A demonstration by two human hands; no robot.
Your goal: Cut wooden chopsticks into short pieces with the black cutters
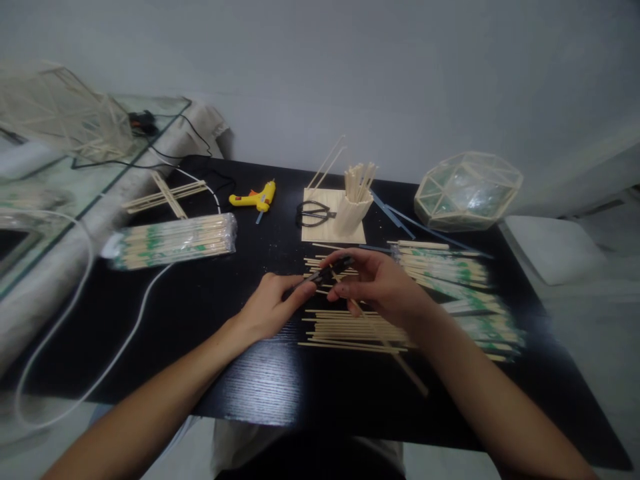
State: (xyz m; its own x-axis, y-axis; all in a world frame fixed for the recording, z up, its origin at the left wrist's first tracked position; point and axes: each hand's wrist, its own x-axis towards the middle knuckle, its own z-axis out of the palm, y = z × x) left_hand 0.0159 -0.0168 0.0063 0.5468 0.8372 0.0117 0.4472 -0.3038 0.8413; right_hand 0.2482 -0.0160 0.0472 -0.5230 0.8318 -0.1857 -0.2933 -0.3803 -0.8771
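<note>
A slim black tool point(327, 272), its exact kind unclear, is in my left hand point(273, 303), whose fingers close round its lower end. My right hand point(380, 287) pinches a thin wooden stick point(373, 327), which slants down to the right and meets the tool at its upper end. The fingers of my right hand lie close to the tool's far end and may touch it. Below my hands, a row of loose wooden sticks point(345, 330) lies on the black table point(200, 373). More sticks lie partly hidden behind my hands.
Behind my hands, a wooden base point(313, 232) bears a stick holder point(350, 217) full of sticks and black-handled scissors point(315, 213). A yellow glue gun point(255, 198) and packed sticks point(175, 240) lie left. A faceted stick frame point(467, 192) and more packs point(445, 267) are right.
</note>
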